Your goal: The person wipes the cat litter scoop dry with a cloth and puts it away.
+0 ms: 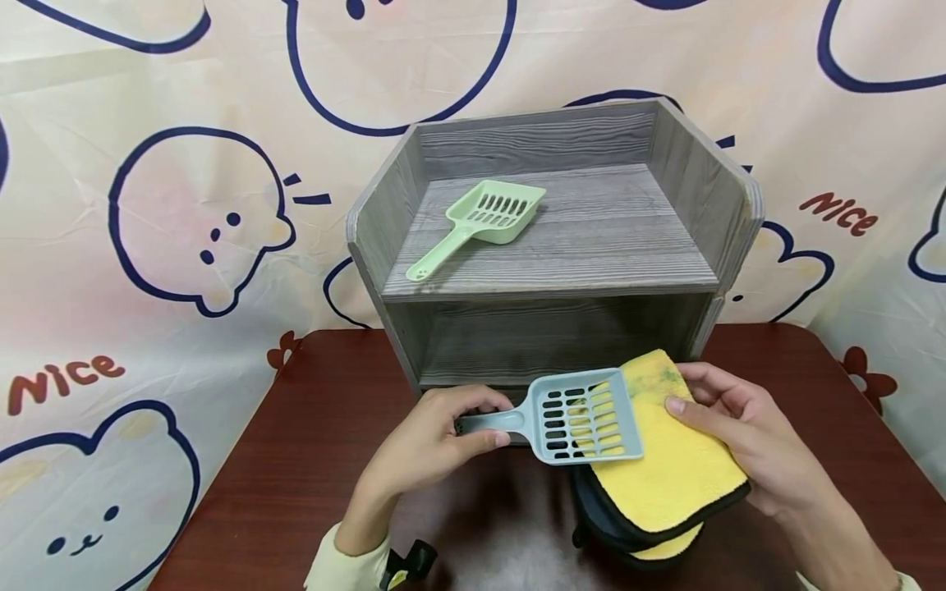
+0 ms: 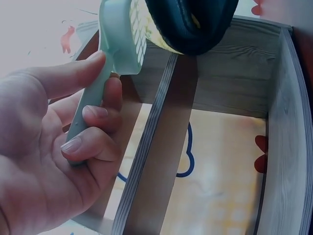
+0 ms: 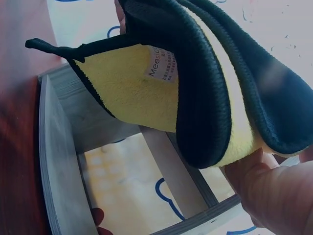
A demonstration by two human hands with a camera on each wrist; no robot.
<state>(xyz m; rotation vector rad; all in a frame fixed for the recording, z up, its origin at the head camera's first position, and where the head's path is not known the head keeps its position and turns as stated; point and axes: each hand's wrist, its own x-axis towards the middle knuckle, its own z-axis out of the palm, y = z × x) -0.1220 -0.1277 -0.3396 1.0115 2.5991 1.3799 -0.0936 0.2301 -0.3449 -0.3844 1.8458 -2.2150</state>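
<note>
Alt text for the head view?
A person's left hand grips a light-blue slotted scoop that partly covers a folded yellow cloth held in the right hand. Behind them, a green scoop lies atop a grey shelf unit.

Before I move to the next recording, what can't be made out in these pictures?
Head view: some fingertips of the right hand, hidden behind the yellow cloth.
Head view: part of the lower compartment, hidden behind the blue scoop and the cloth.
Left wrist view: the scoop's far end, cut off by the top edge.
Right wrist view: the label's small print, too small to read.
</note>
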